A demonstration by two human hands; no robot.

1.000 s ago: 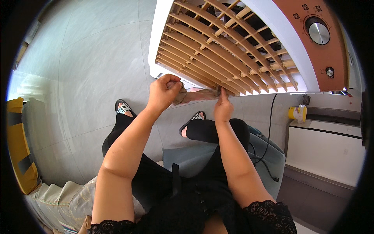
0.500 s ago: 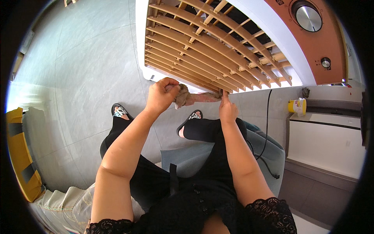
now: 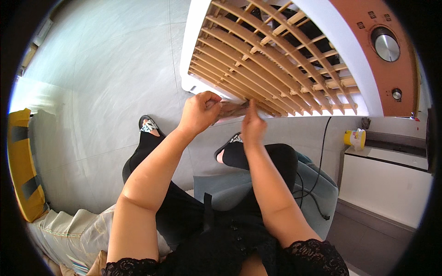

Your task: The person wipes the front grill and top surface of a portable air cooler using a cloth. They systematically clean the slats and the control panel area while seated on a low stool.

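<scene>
A tan slatted grille fronts a white appliance, whose orange-brown panel carries a large silver knob and a smaller knob. Below the grille's lower slats, a brownish-pink cloth stretches between my two hands, partly blurred. My left hand pinches its left end between thumb and fingers. At the other end, my right hand is closed on the cloth, index finger pointing up against the lower slats. That hand is slightly smeared by motion, and its palm side is hidden.
Grey floor tiles spread to the left, with a yellow-and-grey padded item at the edge. A black cable hangs at right over a blue-grey seat. Beyond stands a white cabinet with a yellow tub on top.
My right hand has slid left along the lower slats, closer to my left hand, and the cloth between them is shorter. The view has shifted, so the appliance appears further right and lower.
</scene>
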